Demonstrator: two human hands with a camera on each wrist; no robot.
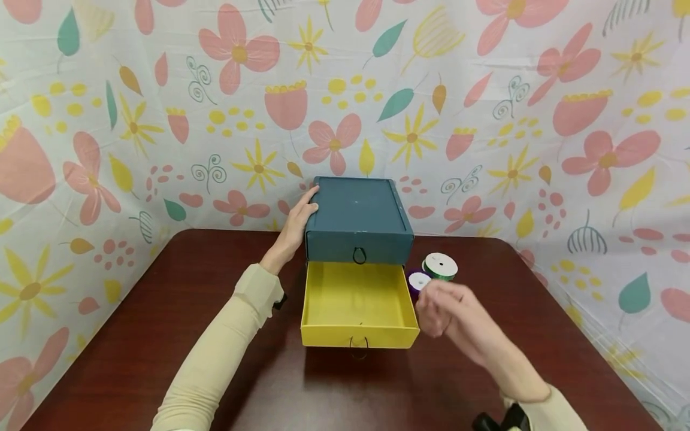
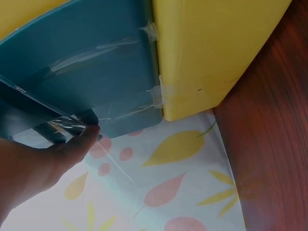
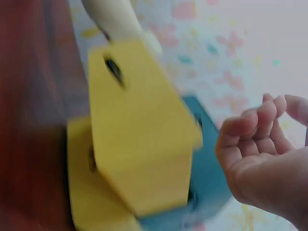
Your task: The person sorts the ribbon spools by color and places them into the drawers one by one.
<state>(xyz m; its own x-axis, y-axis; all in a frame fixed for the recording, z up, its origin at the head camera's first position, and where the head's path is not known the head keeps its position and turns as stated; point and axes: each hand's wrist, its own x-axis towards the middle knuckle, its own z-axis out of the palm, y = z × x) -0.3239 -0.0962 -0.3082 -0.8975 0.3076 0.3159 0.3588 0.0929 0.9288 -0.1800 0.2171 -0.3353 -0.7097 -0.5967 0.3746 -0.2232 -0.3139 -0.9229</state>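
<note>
A teal drawer box (image 1: 356, 206) stands on the table with its yellow drawer (image 1: 356, 293) pulled out; the drawer's inside is bare. My left hand (image 1: 293, 227) rests against the box's upper left side, fingers extended. In the left wrist view, the left thumb (image 2: 79, 144) touches a teal edge with clear tape near it. To the right of the open drawer hovers my right hand (image 1: 455, 314), slightly blurred, its fingers loosely curled with nothing in them. The right wrist view shows that hand (image 3: 264, 159) apart from the yellow drawer (image 3: 139, 120).
Right of the box lie a ribbon spool with green edging (image 1: 441, 265) and a purple ribbon spool (image 1: 418, 281), partly hidden by the right hand. A black loop pull (image 1: 359, 256) hangs on the teal front. Behind the dark wooden table (image 1: 232, 359) hangs a flowered cloth (image 1: 345, 90).
</note>
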